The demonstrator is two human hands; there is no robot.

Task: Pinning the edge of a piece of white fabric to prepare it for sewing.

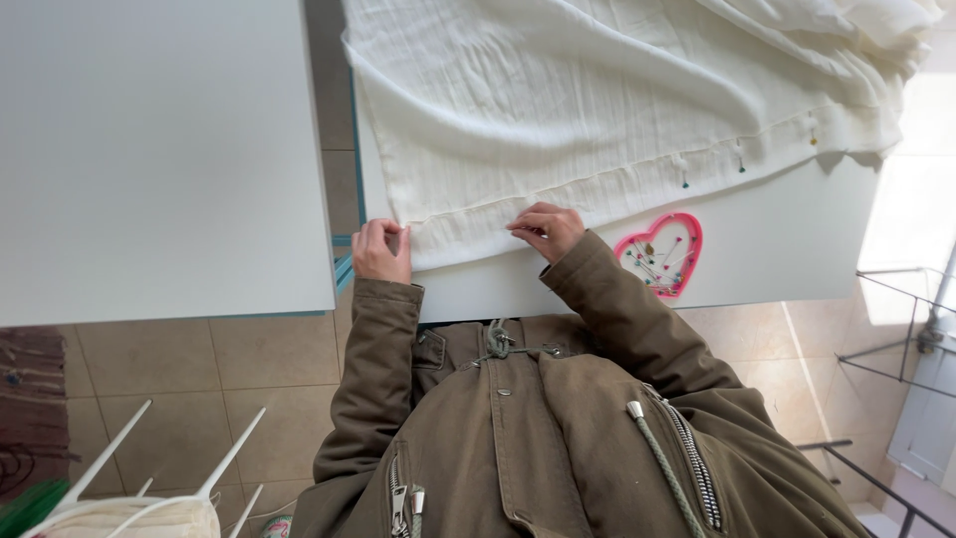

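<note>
A cream-white cloth (pixel 597 100) lies spread over a white table (pixel 787 249), its folded hem running along the near edge. My left hand (pixel 381 249) pinches the hem's left corner. My right hand (pixel 546 229) presses its fingertips on the hem a little to the right. Several pins (pixel 739 164) with coloured heads stand in the hem further right. A pink heart-shaped pin holder (pixel 659 254) with several pins rests on the table beside my right forearm.
A second white tabletop (pixel 149 149) lies to the left across a narrow gap over beige floor tiles (pixel 249 369). White plastic prongs (pixel 229 458) rise at the lower left. A metal rack frame (pixel 896 349) stands at the right.
</note>
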